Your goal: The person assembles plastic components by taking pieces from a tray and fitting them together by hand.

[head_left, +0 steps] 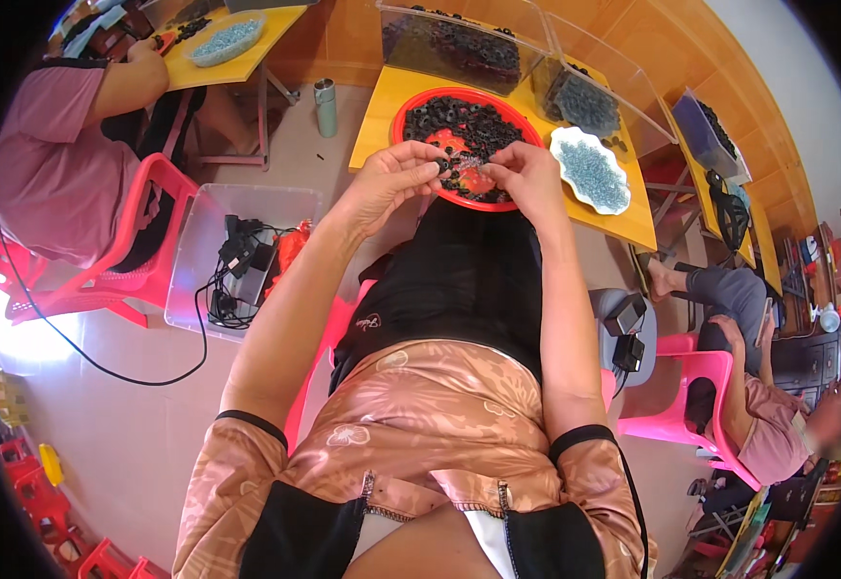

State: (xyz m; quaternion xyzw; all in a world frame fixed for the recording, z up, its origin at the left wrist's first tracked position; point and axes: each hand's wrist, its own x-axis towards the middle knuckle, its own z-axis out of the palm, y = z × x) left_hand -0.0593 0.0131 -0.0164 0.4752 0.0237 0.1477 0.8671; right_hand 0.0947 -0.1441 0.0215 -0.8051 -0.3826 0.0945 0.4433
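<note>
My left hand (pixel 393 183) is closed in a pinch on a small black ring-shaped part (pixel 442 167), held up over the near side of a round red tray (pixel 457 92). Just to its right, my right hand (pixel 528 181) is also closed, thumb against forefinger. Whatever lies between those fingertips is too small to make out. Loose black parts (pixel 473 124) cover much of the tray, with patches of red bottom showing. A white scalloped dish (pixel 563 145) of small pale-blue clear pieces (pixel 592 176) stands right of my right hand.
Clear bins of dark parts (pixel 459 53) and greyish parts (pixel 584 104) stand behind the tray on the yellow table (pixel 640 217). A clear floor box (pixel 181 280) holds black adapters and cables. A green flask (pixel 325 108) stands nearby. People sit at left and right on pink chairs (pixel 681 391).
</note>
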